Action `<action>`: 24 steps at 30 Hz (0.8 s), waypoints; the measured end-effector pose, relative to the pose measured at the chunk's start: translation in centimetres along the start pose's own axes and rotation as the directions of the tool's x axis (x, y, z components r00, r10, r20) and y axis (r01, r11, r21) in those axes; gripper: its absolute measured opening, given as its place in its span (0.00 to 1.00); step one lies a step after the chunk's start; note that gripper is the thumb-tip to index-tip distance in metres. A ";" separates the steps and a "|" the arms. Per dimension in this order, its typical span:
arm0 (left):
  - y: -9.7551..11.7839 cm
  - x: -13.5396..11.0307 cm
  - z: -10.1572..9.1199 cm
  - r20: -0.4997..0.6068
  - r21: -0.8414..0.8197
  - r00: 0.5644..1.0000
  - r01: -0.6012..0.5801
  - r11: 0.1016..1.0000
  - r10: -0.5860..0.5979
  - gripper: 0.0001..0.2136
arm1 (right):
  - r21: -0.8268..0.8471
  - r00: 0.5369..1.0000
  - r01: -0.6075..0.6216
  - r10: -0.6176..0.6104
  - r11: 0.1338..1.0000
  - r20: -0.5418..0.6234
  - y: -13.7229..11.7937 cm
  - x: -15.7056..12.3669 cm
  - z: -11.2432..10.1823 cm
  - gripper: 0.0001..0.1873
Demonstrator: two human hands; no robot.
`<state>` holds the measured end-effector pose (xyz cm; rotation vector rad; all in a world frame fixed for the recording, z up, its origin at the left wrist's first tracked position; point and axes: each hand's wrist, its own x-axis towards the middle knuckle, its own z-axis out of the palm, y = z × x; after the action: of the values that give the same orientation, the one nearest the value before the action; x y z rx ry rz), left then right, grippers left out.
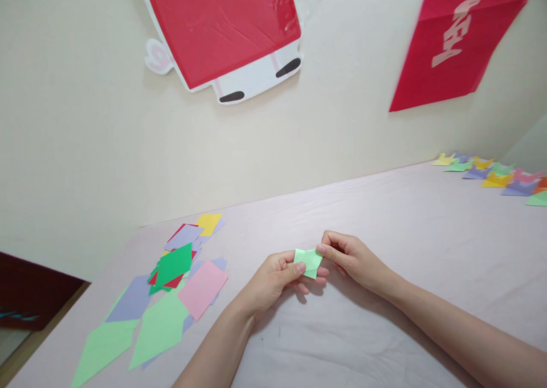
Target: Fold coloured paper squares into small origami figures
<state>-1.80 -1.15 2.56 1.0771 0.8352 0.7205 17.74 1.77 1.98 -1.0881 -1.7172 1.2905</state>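
And here's the green paper (306, 258), pale and minty, a small folded piece held up between the two hands just over the cloth. It's wider than tall, a slanting fold line runs across its lower part, and the bottom edge drops to a point towards the right. The left hand (277, 275) has it pinched, thumb flat on the front, fingers loosely spread behind and poking out below. The right hand (352, 258) comes in at the top right corner, thumb and forefinger closed on that tip, the other fingers curled in.

Under them, a pale pinkish cloth (333, 337), lightly wrinkled, covers the whole surface. Over on the left, a loose spread of flat sheets: a pink sheet (204, 289), a dark green sheet (174, 266) on top of red ones, a yellow sheet (209, 224) at the back, pale green and purple around them. Far right, by the wall, folded papers (498, 179) with pointed tops line up in mixed colours. Behind it all, a cream wall (342, 137) carries a red cartoon cutout (231, 29) and, further right, a red poster (482, 52) with pale lettering.
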 end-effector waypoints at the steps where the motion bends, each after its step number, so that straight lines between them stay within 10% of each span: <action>1: 0.0 0.0 -0.1 0.018 -0.003 1.000 -0.008 1.000 0.008 0.19 | 0.010 1.000 -0.004 0.004 1.000 0.005 0.1 0.0 0.0 0.21; 24: -1.4 0.9 2.3 -0.257 0.150 0.956 -0.107 0.983 0.144 0.17 | 0.202 0.996 -0.057 0.042 0.978 0.076 0.8 0.0 0.9 0.15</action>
<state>0.77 -1.88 1.62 1.1774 1.0645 0.9422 17.09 1.52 1.01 -0.9814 -1.5768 1.5171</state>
